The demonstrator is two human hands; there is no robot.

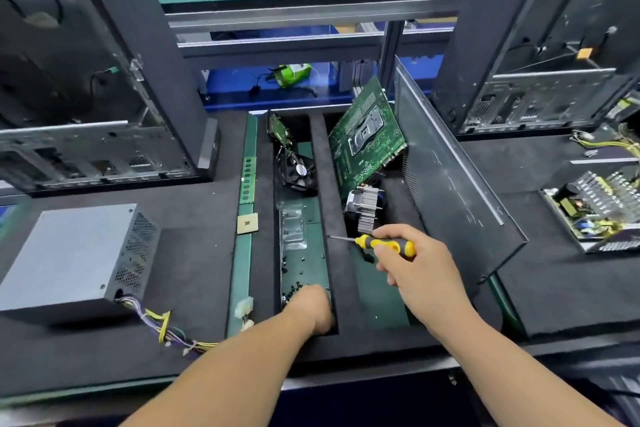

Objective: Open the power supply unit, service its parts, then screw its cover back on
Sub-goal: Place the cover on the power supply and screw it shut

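Two bare forearms come in from the bottom edge, nearest the lens. The left hand [311,305] is down in the near end of the screw slot [304,270], knuckles up, fingertips buried against the slot's near wall; whether it pinches anything I cannot tell. Loose black screws [292,288] lie scattered on the green floor just beyond it.

The right hand [412,267] is curled round the screwdriver [384,244], yellow-and-black handle wrapped by fingers and thumb, thin shaft pointing left with its tip over the foam rib [332,236] between the two slots. It hovers above the right slot, touching nothing there.

Outward now. Beyond the screwdriver a finned heatsink [367,211] stands in the right slot, and behind that a green board [367,139] leans tilted against the slot's far end. A black side panel [450,177] stands tilted just right of the hand, its lower corner near the wrist, so room is tight on that side. In the left slot's far end sits a small fan [299,172]. Left again, a narrow channel holds memory sticks [247,184] and a gold chip [247,222].

The closed supply [76,256], grey box with a mesh side, rests on the black mat [194,270] well left of both hands, its wires [162,326] trailing toward the near edge. Open mat lies between it and the channel. A second opened supply [595,211] sits at the far right edge. Tower cases [86,80] stand behind on both sides.
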